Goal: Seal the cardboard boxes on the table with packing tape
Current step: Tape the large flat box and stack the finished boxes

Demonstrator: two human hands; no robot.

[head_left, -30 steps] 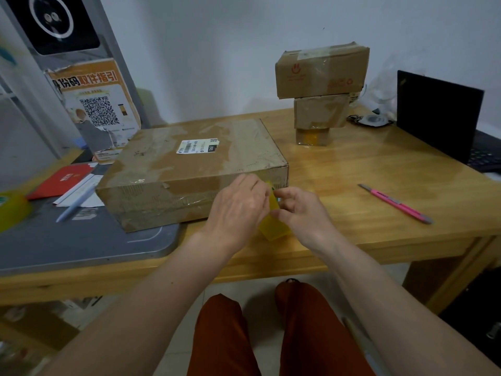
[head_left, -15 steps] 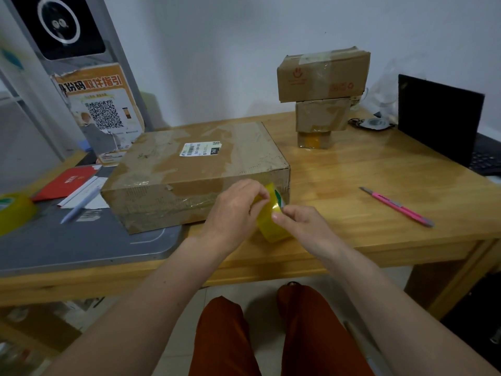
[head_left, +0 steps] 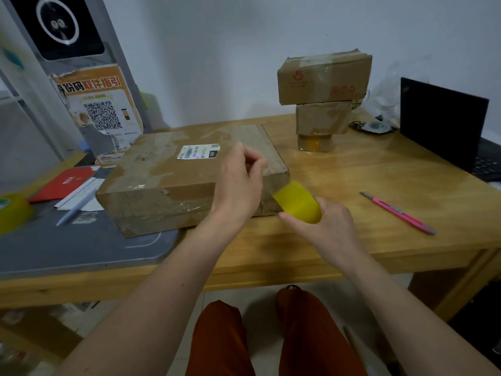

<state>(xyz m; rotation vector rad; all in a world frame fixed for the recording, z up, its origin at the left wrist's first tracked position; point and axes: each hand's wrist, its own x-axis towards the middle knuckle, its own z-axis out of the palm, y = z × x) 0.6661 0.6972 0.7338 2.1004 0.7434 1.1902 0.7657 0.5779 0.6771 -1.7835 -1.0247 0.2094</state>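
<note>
A wide flat cardboard box (head_left: 173, 175) with a white shipping label lies on the wooden table (head_left: 366, 185), its left part on a grey board. My right hand (head_left: 325, 221) grips a yellow roll of packing tape (head_left: 298, 202) just off the box's near right corner. My left hand (head_left: 238, 183) is raised over the box's right end, thumb and fingers pinched together, apparently on the clear tape end pulled from the roll. Two smaller boxes (head_left: 324, 77) stand stacked at the back on another tape roll (head_left: 314, 142).
A pink utility knife (head_left: 398, 213) lies on the table to the right. A black laptop (head_left: 444, 126) stands at the far right. At the left are a grey board (head_left: 67, 245), a red booklet, a pen, another yellow tape roll (head_left: 12, 213) and a QR poster.
My hands have drawn apart: the left rose up and back over the box, the right carried the roll to the right and lower. Before, both were together at the roll.
</note>
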